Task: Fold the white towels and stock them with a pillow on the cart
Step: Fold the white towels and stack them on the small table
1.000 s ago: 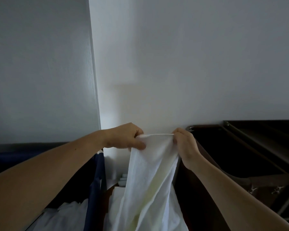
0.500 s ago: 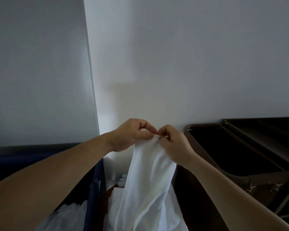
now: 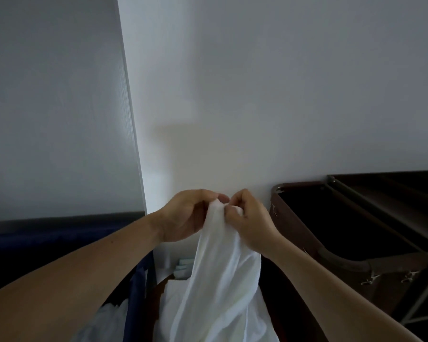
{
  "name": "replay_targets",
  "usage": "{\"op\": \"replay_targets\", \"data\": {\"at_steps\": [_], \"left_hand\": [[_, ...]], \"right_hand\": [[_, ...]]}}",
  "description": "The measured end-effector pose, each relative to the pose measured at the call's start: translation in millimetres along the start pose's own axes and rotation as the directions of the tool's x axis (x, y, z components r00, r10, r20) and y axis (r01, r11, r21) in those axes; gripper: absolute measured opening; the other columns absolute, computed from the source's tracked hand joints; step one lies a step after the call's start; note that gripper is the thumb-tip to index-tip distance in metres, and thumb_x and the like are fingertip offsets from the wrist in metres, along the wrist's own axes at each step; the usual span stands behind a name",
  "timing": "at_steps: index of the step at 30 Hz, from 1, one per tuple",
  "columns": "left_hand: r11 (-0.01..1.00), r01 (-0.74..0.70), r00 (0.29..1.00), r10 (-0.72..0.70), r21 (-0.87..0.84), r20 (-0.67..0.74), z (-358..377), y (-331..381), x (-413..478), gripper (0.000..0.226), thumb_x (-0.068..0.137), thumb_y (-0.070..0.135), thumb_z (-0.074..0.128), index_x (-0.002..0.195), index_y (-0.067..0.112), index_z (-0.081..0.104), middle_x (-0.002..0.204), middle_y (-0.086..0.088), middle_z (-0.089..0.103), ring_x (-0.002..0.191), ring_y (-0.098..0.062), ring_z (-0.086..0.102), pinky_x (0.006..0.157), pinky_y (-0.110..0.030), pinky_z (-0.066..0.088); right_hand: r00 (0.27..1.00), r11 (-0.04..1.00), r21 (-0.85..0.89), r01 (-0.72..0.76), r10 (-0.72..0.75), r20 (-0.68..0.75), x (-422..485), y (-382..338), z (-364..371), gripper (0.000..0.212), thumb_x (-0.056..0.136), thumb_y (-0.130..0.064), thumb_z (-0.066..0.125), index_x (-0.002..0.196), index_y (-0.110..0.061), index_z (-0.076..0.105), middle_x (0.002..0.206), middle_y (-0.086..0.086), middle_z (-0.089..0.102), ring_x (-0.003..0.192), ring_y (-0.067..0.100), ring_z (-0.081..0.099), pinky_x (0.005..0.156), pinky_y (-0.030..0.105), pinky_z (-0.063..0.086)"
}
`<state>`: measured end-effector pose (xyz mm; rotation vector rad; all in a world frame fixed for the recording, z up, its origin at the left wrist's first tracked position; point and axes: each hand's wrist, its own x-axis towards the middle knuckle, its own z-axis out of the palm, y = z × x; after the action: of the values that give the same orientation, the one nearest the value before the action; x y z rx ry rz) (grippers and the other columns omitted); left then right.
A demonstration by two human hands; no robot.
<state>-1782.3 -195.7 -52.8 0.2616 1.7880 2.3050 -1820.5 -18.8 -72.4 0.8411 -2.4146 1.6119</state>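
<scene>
I have my left hand (image 3: pixel 188 215) and right hand (image 3: pixel 251 222) pinched almost together at lower centre of the frame, both holding the top edge of the limp white cloth towel (image 3: pixel 220 280), which hangs down over more white linen at the bottom edge. With both grips bunched on so little fabric, I think a corner could slip free. The trailing end might also snag the dark brown metal-framed cart (image 3: pixel 351 257) at lower right.

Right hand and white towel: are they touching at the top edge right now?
Touching. The head view shows the right hand pinching the top edge of the white towel, cloth bunched between its fingers, with the left hand gripping the same edge beside it.
</scene>
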Motion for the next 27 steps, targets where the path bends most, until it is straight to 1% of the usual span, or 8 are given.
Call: {"op": "replay_targets", "data": {"at_steps": [2, 4, 8, 12, 14, 19, 23, 27], "left_hand": [[1.0, -0.021, 0.997, 0.02, -0.018, -0.078, -2, -5, 2, 0.029, 0.094, 0.006, 0.051, 0.116, -0.01, 0.062, 0.104, -0.021, 0.066, 0.091, -0.028, 0.066, 0.08, -0.035, 0.055], [0.999, -0.049, 0.986, 0.047, -0.007, -0.159, -4, -7, 2, 0.026, 0.094, 0.001, 0.053, 0.117, -0.007, 0.061, 0.103, -0.02, 0.068, 0.088, -0.025, 0.068, 0.076, -0.032, 0.056], [0.992, -0.041, 0.954, 0.075, 0.119, -0.292, -12, -7, -1, 0.029, 0.092, -0.002, 0.061, 0.12, 0.004, 0.059, 0.11, -0.016, 0.064, 0.091, -0.022, 0.069, 0.076, -0.028, 0.056], [0.986, 0.009, 0.942, 0.047, 0.166, -0.331, -17, -10, -6, 0.025, 0.09, -0.003, 0.063, 0.114, -0.001, 0.065, 0.104, -0.017, 0.07, 0.091, -0.025, 0.071, 0.076, -0.03, 0.057], [0.987, 0.004, 0.936, 0.053, 0.162, -0.348, -13, -13, -7, 0.023, 0.088, -0.001, 0.067, 0.111, -0.003, 0.068, 0.103, -0.018, 0.073, 0.092, -0.027, 0.071, 0.078, -0.033, 0.059], [0.987, -0.065, 0.914, 0.119, 0.147, -0.388, 4, -15, -5, 0.02, 0.09, 0.007, 0.069, 0.106, -0.004, 0.071, 0.102, -0.018, 0.075, 0.094, -0.03, 0.073, 0.08, -0.034, 0.06], [0.989, -0.099, 0.906, 0.134, 0.107, -0.401, 15, -16, -6, 0.02, 0.096, 0.011, 0.062, 0.109, 0.0, 0.072, 0.104, -0.017, 0.075, 0.097, -0.031, 0.073, 0.082, -0.036, 0.06], [0.991, -0.127, 0.904, 0.129, 0.033, -0.407, 21, -17, -8, 0.023, 0.099, 0.011, 0.056, 0.108, -0.002, 0.073, 0.104, -0.02, 0.074, 0.097, -0.034, 0.072, 0.08, -0.039, 0.061]], "right_hand": [[1.0, 1.0, 0.009, -0.003, 0.003, -0.027, 1, -1, 6, 0.017, 0.09, -0.016, 0.059, 0.084, -0.03, 0.052, 0.079, -0.009, 0.06, 0.067, -0.009, 0.053, 0.056, 0.008, 0.041], [1.0, 1.0, 0.0, -0.009, 0.009, -0.023, 2, -1, 6, 0.014, 0.092, -0.024, 0.063, 0.086, -0.034, 0.055, 0.084, -0.009, 0.063, 0.072, -0.009, 0.056, 0.057, 0.007, 0.042], [0.981, 0.995, 0.039, -0.087, 0.078, 0.177, 2, -3, -5, 0.007, 0.083, -0.041, 0.078, 0.081, -0.039, 0.072, 0.087, -0.01, 0.072, 0.08, 0.004, 0.068, 0.066, 0.019, 0.052], [0.935, 0.993, -0.009, -0.118, 0.114, 0.335, 5, -10, -22, 0.007, 0.079, -0.033, 0.082, 0.081, -0.037, 0.077, 0.084, -0.013, 0.075, 0.079, 0.003, 0.071, 0.065, 0.017, 0.054], [0.927, 0.993, 0.012, -0.121, 0.109, 0.358, 6, -12, -25, 0.009, 0.081, -0.029, 0.081, 0.075, -0.034, 0.075, 0.079, -0.009, 0.074, 0.074, 0.005, 0.07, 0.062, 0.017, 0.053], [0.988, 0.949, 0.275, -0.154, 0.142, 0.064, 8, -8, -6, 0.017, 0.088, -0.024, 0.076, 0.072, -0.023, 0.07, 0.067, -0.008, 0.069, 0.063, 0.006, 0.063, 0.057, 0.021, 0.051], [0.973, 0.95, 0.265, -0.167, 0.202, -0.109, 8, -4, 7, 0.016, 0.085, -0.03, 0.078, 0.077, -0.02, 0.069, 0.074, -0.006, 0.071, 0.069, 0.006, 0.065, 0.062, 0.02, 0.054], [0.968, 0.979, 0.164, -0.122, 0.154, -0.197, 8, -2, 13, 0.018, 0.086, -0.034, 0.075, 0.078, -0.023, 0.065, 0.077, -0.008, 0.069, 0.072, 0.003, 0.064, 0.059, 0.012, 0.048]]}}
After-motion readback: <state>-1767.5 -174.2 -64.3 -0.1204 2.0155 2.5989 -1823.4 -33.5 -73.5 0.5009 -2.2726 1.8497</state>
